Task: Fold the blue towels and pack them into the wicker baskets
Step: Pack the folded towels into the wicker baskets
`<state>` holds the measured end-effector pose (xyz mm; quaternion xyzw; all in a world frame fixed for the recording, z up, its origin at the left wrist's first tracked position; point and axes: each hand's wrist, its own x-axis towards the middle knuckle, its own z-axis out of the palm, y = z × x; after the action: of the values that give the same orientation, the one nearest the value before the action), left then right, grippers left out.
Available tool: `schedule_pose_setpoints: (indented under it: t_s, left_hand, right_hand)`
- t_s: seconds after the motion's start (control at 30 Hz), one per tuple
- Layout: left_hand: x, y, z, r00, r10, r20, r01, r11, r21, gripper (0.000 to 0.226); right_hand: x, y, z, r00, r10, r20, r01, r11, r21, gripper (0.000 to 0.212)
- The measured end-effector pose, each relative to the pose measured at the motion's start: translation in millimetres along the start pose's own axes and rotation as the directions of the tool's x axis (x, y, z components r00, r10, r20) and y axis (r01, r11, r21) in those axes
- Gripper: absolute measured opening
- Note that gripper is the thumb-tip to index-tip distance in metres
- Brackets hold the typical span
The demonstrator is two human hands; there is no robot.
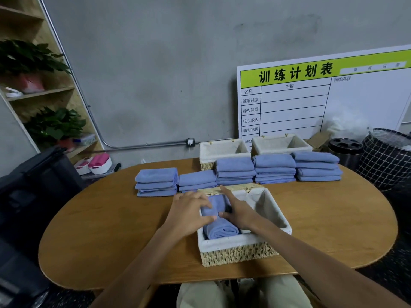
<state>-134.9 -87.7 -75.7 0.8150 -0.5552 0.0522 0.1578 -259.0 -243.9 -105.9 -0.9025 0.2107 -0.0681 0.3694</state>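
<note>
Both hands are down in the near basket [235,252], working one rolled blue towel [220,227] that lies along its left side. The left hand [189,211] lies flat across the roll, fingers nearly straight and spread, pressing it down; that grip is wide and clasps nothing. The right hand [239,211] sits just right of it, fingers stretched forward along the towel's right edge and thumb laid on the cloth, almost meeting the left fingertips. Its grip is also wide, touching rather than clutching. To the right of the right hand, the white liner [266,203] shows bare.

Just beyond the hands, five stacks of folded towels [274,168] run in a row across the desk [333,218]. Behind those stand two more lined baskets [223,151]; I can see nothing in them from here, though their floors are partly hidden.
</note>
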Motion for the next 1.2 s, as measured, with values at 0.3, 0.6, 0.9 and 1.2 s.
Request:
schedule_pose_setpoints:
  t_s: [0.3,0.6,0.9,1.2]
  left_hand:
    - [-2.5,19.5,-11.9,0.913,-0.066,0.402,-0.070,0.946,0.317,0.085]
    - [8.8,17.6,-4.5,0.787,-0.153,0.597,0.058,0.983,0.176,0.094]
    - [18.8,5.9,-9.0,0.828,-0.099,0.552,0.002,0.985,0.173,0.105]
    - [36.6,11.1,-5.1,0.738,-0.133,0.661,-0.008,0.979,0.205,0.095]
  right_hand:
    - [-6.5,8.2,-17.8,0.991,-0.095,0.095,0.118,0.954,-0.276,0.095]
    - [-7.1,18.8,-28.4,0.935,-0.123,0.331,0.259,0.876,-0.406,0.085]
    - [4.0,30.5,-31.7,0.961,-0.144,0.235,0.201,0.951,-0.236,0.089]
    - [4.0,36.2,-29.1,0.956,-0.142,0.255,0.189,0.966,-0.174,0.084]
